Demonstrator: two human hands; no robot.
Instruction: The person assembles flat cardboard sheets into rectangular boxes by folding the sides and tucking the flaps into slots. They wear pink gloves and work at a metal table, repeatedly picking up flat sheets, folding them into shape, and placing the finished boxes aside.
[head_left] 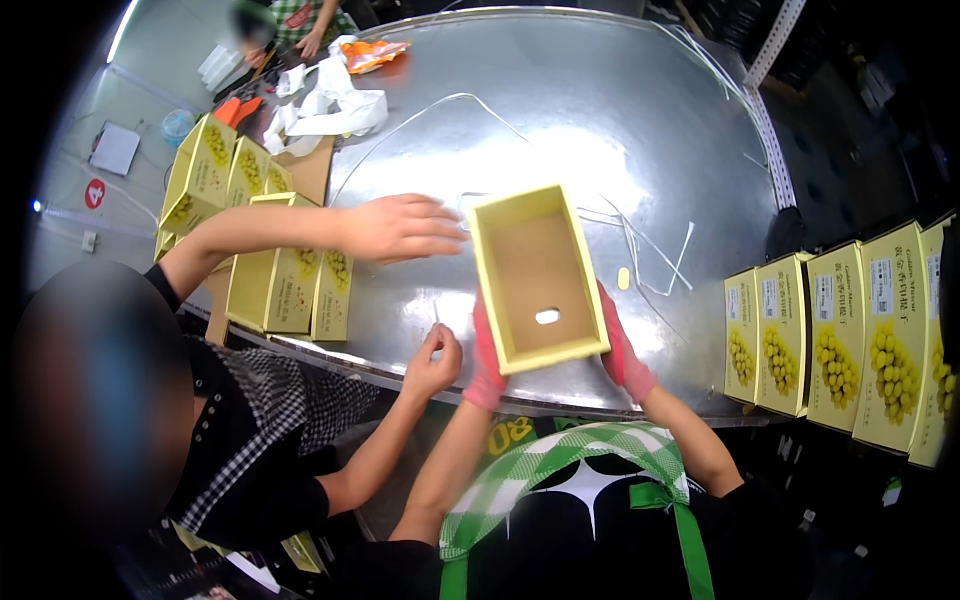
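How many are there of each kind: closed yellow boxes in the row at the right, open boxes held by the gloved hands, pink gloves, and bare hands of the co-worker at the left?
Closed yellow boxes, right row: 5
Open yellow box, held on both sides: 1
Pink gloves, on left hand and right hand: 2
Co-worker's bare hands: 2
Total: 10

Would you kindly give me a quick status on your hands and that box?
Left hand and right hand grip open yellow box by its sides, over metal table. Box empty. Co-worker's hand close at left.
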